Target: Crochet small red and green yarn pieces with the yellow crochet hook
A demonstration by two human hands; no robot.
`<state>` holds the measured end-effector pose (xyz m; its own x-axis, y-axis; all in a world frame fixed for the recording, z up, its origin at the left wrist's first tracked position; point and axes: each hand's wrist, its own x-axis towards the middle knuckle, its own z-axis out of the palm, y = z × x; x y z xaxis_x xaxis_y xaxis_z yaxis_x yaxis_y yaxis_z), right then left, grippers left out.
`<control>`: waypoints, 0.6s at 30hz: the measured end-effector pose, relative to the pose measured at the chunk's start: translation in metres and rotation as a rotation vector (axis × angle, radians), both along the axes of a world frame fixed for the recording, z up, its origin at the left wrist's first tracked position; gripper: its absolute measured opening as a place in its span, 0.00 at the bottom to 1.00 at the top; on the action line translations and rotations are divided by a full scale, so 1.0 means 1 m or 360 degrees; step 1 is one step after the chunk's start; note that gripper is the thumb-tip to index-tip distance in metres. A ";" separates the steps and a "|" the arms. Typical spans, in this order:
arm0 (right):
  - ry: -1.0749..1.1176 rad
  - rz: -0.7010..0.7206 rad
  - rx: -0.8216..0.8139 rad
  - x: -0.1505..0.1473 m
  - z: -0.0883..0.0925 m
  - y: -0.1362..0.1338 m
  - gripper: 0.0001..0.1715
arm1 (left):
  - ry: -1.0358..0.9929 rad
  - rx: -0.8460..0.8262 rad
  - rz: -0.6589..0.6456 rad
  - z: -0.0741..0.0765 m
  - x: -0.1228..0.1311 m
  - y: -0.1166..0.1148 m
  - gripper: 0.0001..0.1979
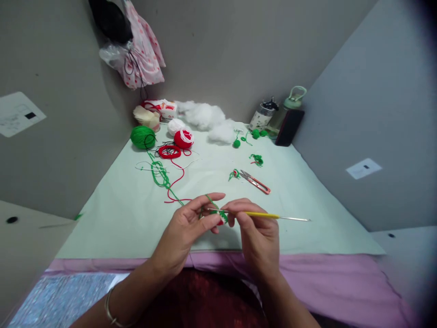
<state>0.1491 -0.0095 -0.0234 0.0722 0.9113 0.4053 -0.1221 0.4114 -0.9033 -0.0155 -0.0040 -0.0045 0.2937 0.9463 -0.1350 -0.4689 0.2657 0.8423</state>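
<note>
Near the table's front edge, my left hand pinches a small crochet piece in green, red and white. Green yarn runs over my raised left index finger and back to a loose green tangle. In my right hand is a crochet hook with a yellow handle, held pen-like by thumb and fingers. Its metal tip points left, at the piece between my hands; whether it passes through a stitch is too small to tell. The fingers hide much of the piece.
Orange-handled thread snips lie beyond my right hand, beside small green crochet bits. Farther left are a green yarn ball and a red yarn ball. White stuffing, a bottle and a dark phone stand at the back.
</note>
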 end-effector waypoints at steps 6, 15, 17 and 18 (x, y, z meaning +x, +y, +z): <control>0.0246 0.0045 -0.0198 0.000 0.004 0.003 0.09 | -0.0015 -0.0049 0.0063 0.002 -0.001 0.003 0.11; 0.0071 0.0157 -0.0051 0.009 0.008 -0.001 0.12 | 0.0037 0.0011 0.0077 0.002 -0.004 0.000 0.11; -0.0148 0.0067 0.0125 0.011 0.009 -0.005 0.13 | 0.0073 0.0077 0.0100 0.001 -0.005 0.000 0.11; -0.0281 0.0020 0.0245 0.011 0.010 -0.007 0.14 | 0.0092 0.0108 0.0110 0.000 -0.005 0.000 0.11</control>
